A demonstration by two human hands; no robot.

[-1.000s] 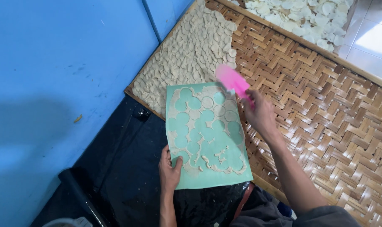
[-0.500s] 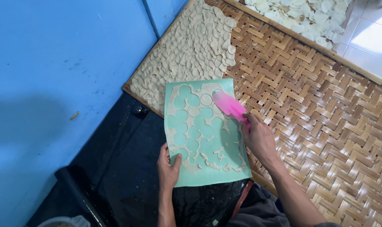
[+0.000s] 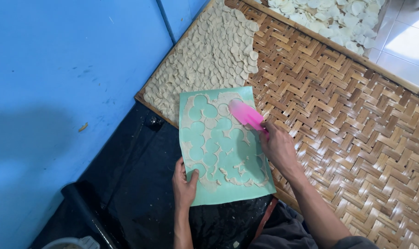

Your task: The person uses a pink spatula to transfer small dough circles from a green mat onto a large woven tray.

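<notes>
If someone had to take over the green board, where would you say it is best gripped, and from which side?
I would grip the green board at its near bare edge, coming from the person's side, probably as the left hand does at the near left corner. That margin looks free of dough scraps, while the far end overlaps the woven tray and the right hand works the pink scraper there.

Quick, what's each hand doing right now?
Left hand: closed, gripping the edge of the flat mint-green board.
Right hand: closed around the pink plastic scraper.
</notes>
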